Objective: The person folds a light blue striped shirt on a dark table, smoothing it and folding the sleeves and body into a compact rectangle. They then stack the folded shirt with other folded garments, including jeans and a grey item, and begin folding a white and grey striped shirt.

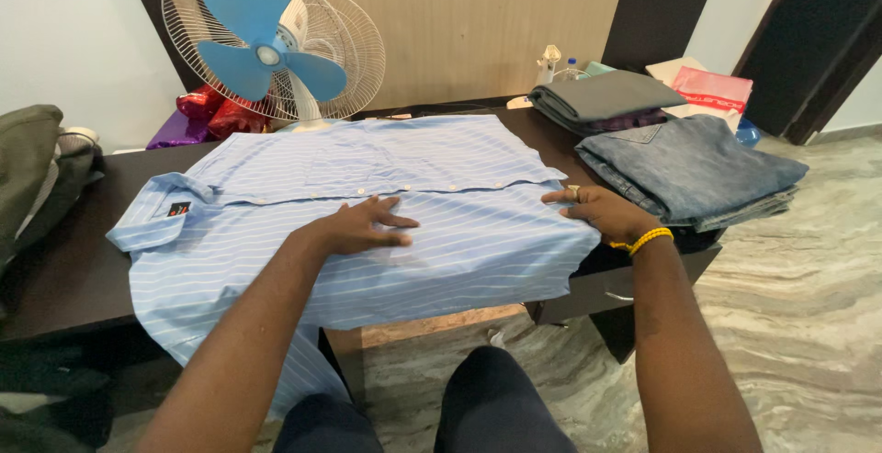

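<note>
The person is leaning over a dark surface (83,274) where a light blue striped shirt (367,196) is lying buttoned, front up, collar toward the person's left and hem toward the right, with its near edge hanging off the front of the surface. The left hand (363,228) is pressing flat on the middle of the shirt just below the button line, fingers (390,207) spread apart and gripping nothing. The right hand (602,212), wearing a ring and a yellow wristband, is resting on the hem end, fingers lying together on the cloth edge; whether they are pinching it underneath, I cannot tell.

This looks to me like the smoothing stage of folding, the shirt being flattened before a fold. The next move would seem to call for the cloth staying taut and for both hands taking hold of an edge evenly, so the stripes do not skew.

Folded jeans (689,173) and a folded grey garment (606,96) are lying well apart on the right. A blue-bladed fan (266,49) is standing behind the shirt.
</note>
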